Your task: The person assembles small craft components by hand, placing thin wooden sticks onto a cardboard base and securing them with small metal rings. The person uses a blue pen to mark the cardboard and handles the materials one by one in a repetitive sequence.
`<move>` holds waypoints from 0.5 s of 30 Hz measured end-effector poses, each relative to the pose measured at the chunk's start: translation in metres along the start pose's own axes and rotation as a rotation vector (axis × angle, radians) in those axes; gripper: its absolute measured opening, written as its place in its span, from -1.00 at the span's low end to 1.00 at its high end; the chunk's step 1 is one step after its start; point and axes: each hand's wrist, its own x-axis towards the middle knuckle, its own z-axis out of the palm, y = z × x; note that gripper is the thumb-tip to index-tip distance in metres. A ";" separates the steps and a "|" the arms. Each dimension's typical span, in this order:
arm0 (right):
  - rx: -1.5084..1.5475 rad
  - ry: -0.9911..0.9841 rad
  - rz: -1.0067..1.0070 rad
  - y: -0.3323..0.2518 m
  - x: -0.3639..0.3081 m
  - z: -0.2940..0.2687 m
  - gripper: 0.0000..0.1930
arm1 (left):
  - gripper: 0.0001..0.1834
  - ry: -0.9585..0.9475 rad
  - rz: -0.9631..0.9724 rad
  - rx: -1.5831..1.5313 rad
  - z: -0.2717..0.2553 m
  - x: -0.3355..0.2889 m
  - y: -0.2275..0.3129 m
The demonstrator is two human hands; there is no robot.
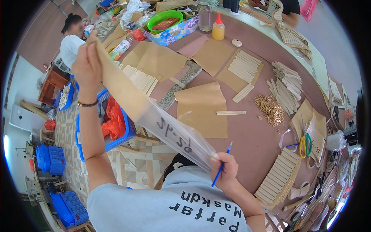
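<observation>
Stretched diagonally in front of me is a long clear plastic sleeve (pixel 170 127) with dark handwritten marks, and a tan sheet (pixel 119 83) extends from its upper end. My left hand (pixel 87 69), raised at the upper left, is closed on the tan sheet's far end. Down at the table's near edge, my right hand (pixel 225 172) pinches the sleeve's lower end. A slim blue pen (pixel 218 173) is also held in those right fingers, its tip pointing up. On the table beyond lies a brown paper sheet (pixel 203 112) with one pale strip (pixel 231 113) across its edge.
Pale strips (pixel 286 83) and gold-coloured metal links (pixel 270 110) lie at the right, near scissors (pixel 305 143) and a strip-covered board (pixel 280 176). A glue bottle (pixel 218 29) stands at the back by a flowered box (pixel 174 33). Below my left arm is a blue basket (pixel 127 127); another person (pixel 71 42) sits far left.
</observation>
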 end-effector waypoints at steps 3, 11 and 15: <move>0.041 -0.026 -0.023 -0.002 0.002 0.002 -0.83 | -0.82 0.040 -0.007 0.149 -0.002 0.016 -0.023; -0.068 -0.097 0.086 0.003 -0.020 -0.017 -0.81 | -0.76 0.200 0.182 0.090 -0.050 0.033 -0.081; 0.042 -0.384 0.068 0.005 -0.014 0.015 -0.83 | -0.76 0.143 0.370 0.031 -0.061 0.041 -0.062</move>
